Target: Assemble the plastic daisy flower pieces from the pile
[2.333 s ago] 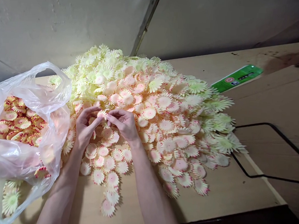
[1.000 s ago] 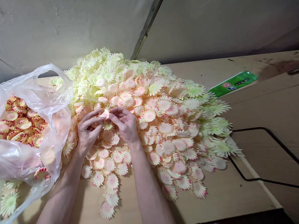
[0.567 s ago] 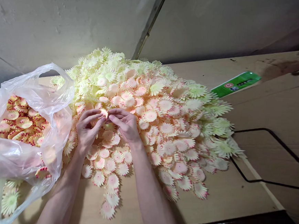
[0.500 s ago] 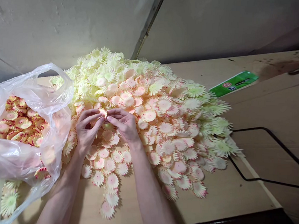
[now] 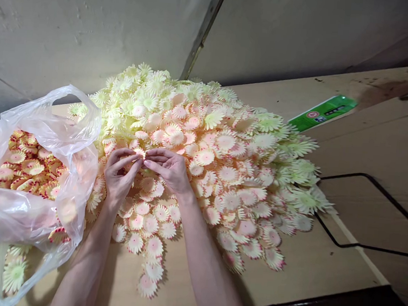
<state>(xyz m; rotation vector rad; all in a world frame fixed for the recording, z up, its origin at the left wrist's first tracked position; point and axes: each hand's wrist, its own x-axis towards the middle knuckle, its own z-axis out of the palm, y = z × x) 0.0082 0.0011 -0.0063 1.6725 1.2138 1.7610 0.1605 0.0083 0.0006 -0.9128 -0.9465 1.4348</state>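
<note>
My left hand and my right hand meet at the fingertips over the left part of a large heap of artificial flower heads. Between them they pinch one small pale flower head, partly covered by the fingers. Both hands are closed, thumb against fingers. The heap runs from pale green at the back and right to pink and cream in the middle. Left of my hands stands a clear plastic bag holding yellow flower heads with red tips.
The heap lies on a light wooden table against a grey wall. A green packet lies behind the heap at the right. A bent black metal rod sticks out at the right. Loose pale green flowers lie beneath the bag.
My fingertips have drawn slightly closer together around the small flower head. The whole view has shifted a little; the heap and bag look the same.
</note>
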